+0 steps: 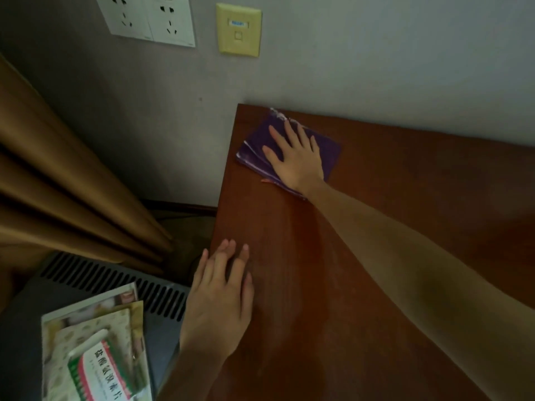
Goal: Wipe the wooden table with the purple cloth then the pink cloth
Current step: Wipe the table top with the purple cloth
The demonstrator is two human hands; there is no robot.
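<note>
Purple fabric, folded into a rough square, lies flat at the far left corner of the wooden table (390, 256), close to the wall (376, 68) and just inside the table's left edge; this purple cloth (257, 140) shows pale stitched borders along its left and far sides. The right hand (293, 157) lies palm down on top of it with the fingers straight and spread, pressing the cloth against the wood, and the bare forearm stretches back across the tabletop toward the lower right. The left hand (220, 299) rests palm down on the near left edge of the table, fingers straight and slightly fanned, holding nothing; part of the palm hangs over the side. The two hands are well apart, one near the back corner and one near the front edge. A pale smeared streak runs along the wood between them. To the left of the table, lower down, a grey slatted unit (115, 282) carries a stack of printed leaflets (95, 342) with a small green, red and white box (101, 371) on top. Tan curtain (58, 183) folds hang at the left. On the wall above, a white double power socket (147, 17) sits beside a yellowed network plate (238, 30).
</note>
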